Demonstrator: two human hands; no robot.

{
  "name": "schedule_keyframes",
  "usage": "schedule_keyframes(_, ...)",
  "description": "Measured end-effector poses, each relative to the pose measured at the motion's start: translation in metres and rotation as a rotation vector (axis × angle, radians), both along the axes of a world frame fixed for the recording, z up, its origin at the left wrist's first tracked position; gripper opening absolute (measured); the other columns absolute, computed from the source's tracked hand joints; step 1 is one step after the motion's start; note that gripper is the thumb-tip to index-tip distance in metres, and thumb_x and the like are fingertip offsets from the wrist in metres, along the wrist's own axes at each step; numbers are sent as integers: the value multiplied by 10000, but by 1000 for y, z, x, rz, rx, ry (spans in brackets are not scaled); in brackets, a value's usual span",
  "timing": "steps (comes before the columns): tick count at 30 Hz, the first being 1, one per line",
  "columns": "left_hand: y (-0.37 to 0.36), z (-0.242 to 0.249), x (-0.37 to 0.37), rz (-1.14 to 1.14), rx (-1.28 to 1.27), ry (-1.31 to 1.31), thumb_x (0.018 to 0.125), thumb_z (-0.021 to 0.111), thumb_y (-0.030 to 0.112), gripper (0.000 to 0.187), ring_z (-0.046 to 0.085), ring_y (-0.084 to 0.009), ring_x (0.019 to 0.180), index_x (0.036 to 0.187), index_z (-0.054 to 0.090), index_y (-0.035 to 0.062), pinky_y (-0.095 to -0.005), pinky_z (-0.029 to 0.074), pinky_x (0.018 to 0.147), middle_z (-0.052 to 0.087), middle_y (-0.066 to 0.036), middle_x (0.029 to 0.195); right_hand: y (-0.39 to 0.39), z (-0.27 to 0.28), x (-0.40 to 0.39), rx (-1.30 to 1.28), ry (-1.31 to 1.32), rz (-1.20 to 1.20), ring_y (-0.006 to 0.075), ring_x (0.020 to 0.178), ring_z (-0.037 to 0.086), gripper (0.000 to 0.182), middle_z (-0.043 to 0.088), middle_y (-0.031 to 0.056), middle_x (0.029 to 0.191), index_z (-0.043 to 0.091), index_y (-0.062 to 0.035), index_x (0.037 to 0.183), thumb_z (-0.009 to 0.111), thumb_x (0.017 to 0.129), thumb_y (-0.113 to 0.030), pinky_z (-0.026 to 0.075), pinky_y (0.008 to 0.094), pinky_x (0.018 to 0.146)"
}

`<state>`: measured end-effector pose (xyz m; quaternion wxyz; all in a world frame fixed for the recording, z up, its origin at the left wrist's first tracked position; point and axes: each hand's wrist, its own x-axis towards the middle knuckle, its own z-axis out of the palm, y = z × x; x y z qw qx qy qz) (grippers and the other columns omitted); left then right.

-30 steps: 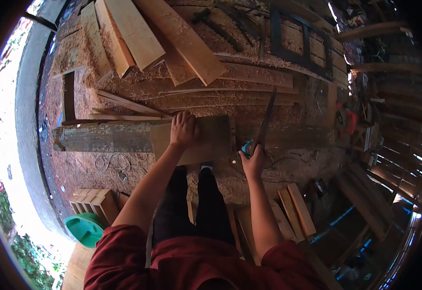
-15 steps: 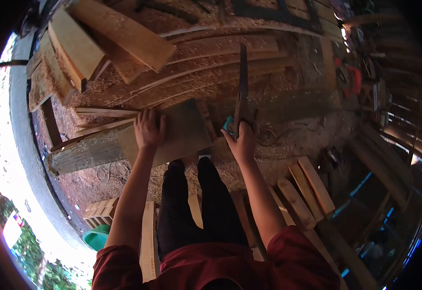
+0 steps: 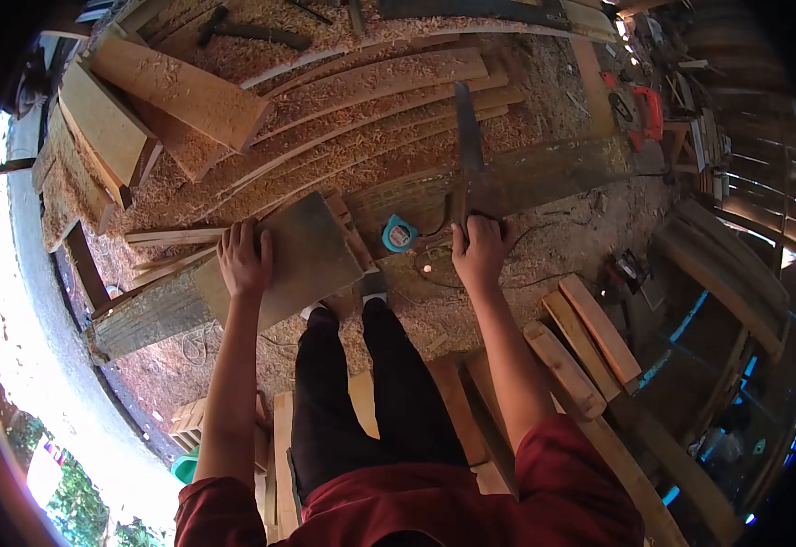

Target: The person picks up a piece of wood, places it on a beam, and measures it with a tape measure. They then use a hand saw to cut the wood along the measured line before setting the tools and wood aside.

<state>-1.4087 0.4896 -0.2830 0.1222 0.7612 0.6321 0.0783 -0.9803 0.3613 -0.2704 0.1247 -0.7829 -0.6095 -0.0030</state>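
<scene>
My left hand [image 3: 244,260] holds a wide, flat wooden board [image 3: 311,251] near its left end, with the fingertips at the far edge and the thumb on top. That board lies across a long weathered beam [image 3: 156,310]. In my right hand [image 3: 480,251] is the handle of a handsaw [image 3: 469,132], the fingers closed over it. Its dark blade points away from me, across the beam. Between the board and the saw sits a teal tape measure [image 3: 399,234].
Thick planks [image 3: 184,96] are piled at the far left, among wood shavings. Long thin strips [image 3: 389,87] lie beyond the beam. A hammer [image 3: 252,34] is at the back, a red tool [image 3: 640,109] at the right. Cut timber [image 3: 567,369] lies near my legs.
My right hand and the handsaw have moved right, away from the tape measure, which now shows whole. The view has shifted a little. My left hand stays on the board.
</scene>
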Motion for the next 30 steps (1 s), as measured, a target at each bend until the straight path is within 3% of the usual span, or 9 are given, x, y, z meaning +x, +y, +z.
schedule_keyframes(3, 0, -1, 5, -90, 210, 30, 1059, 648, 300, 445, 584, -433, 1326, 1447, 637, 85, -585, 412, 1170, 646, -190, 1414, 0, 2, -5, 14, 20, 24, 335, 1070, 694, 250, 731, 103, 997, 713, -62, 1061, 732, 1073, -310, 364, 698, 1199)
schedule_keyframes(6, -5, 0, 27, -14, 221, -54, 1067, 652, 285, 518, 519, -453, 1417, 1538, 580, 82, -610, 361, 1219, 574, -212, 1540, 2, 1, -13, 17, 35, 52, 325, 1103, 699, 244, 744, 89, 1034, 721, -79, 1069, 744, 1067, -322, 299, 753, 1234)
schedule_keyframes(12, 5, -12, 88, 263, 253, -1, 1113, 580, 358, 520, 439, -463, 1524, 1536, 580, 55, -613, 317, 1279, 535, -231, 1591, 31, 1, -21, -57, 104, 105, 336, 1155, 693, 284, 759, 97, 1153, 703, -82, 1137, 704, 1091, -362, 244, 815, 1236)
schedule_keyframes(14, 7, -9, 93, 287, 242, 43, 1122, 554, 379, 516, 446, -448, 1532, 1503, 594, 33, -604, 301, 1303, 549, -222, 1582, 54, 7, -24, -21, 144, 140, 344, 1180, 683, 272, 754, 109, 1187, 695, -78, 1164, 698, 1089, -340, 264, 796, 1227)
schedule_keyframes(16, 6, -7, 89, 304, 178, -95, 1122, 549, 374, 492, 475, -433, 1512, 1453, 613, 15, -588, 299, 1309, 568, -209, 1564, 81, 14, -26, 8, 187, 180, 351, 1205, 673, 264, 749, 121, 1221, 688, -75, 1191, 692, 1088, -317, 285, 778, 1217)
schedule_keyframes(20, 11, 2, 91, 324, 94, -98, 1111, 530, 329, 393, 557, -394, 1421, 1335, 654, 31, -555, 337, 1283, 645, -178, 1463, 145, 20, -36, 53, 256, 342, 371, 1218, 655, 285, 729, 144, 1239, 681, -60, 1260, 708, 1054, -256, 345, 694, 1173)
schedule_keyframes(21, 13, 1, 92, 319, 144, -61, 1109, 519, 309, 331, 599, -383, 1338, 1255, 672, 54, -544, 374, 1236, 692, -158, 1350, 162, 20, -39, 77, 234, 395, 377, 1205, 654, 307, 723, 148, 1229, 682, -56, 1280, 716, 1043, -247, 357, 669, 1159)
schedule_keyframes(25, 15, 3, 94, 333, 80, -104, 1104, 519, 298, 274, 623, -375, 1219, 1125, 691, 86, -545, 397, 1175, 707, -135, 1187, 237, 12, -63, 62, 212, 473, 360, 1217, 650, 314, 701, 134, 1233, 688, -67, 1300, 718, 1048, -251, 337, 683, 1192)
schedule_keyframes(30, 17, 5, 93, 338, 9, -34, 1078, 539, 278, 239, 616, -365, 1146, 1118, 682, 90, -556, 397, 1169, 682, -134, 1132, 333, -9, -103, 14, 112, 592, 300, 1283, 629, 330, 661, 90, 1237, 709, -113, 1355, 725, 1050, -240, 252, 709, 1277)
